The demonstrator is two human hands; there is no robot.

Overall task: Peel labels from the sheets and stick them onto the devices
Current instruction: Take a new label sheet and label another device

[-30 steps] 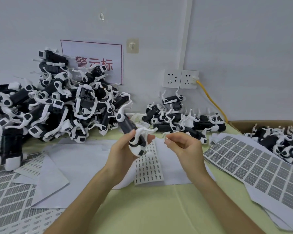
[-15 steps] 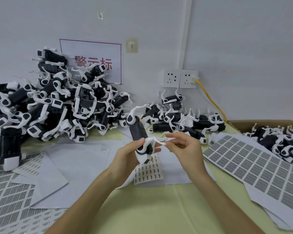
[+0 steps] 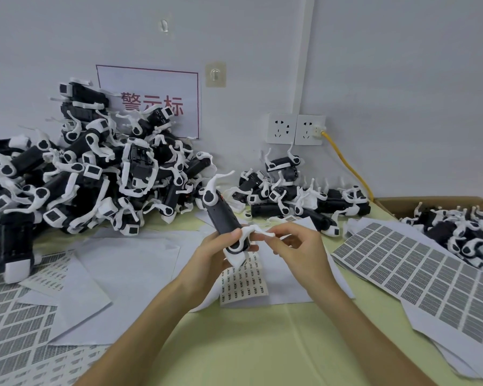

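Print on label sheet (image 3: 243, 282) illegible; cardboard box (image 3: 444, 203) partly beyond right edge.

The left forearm (image 3: 151, 316) and the right forearm (image 3: 354, 321) are seen bare from the lower edge up to the wrists. The left hand (image 3: 215, 260) and the right hand (image 3: 301, 252) are likewise uncovered.

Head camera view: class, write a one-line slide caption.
A person's left hand grips a black-and-white device while the right hand pinches its white arm, above label sheets on the table.
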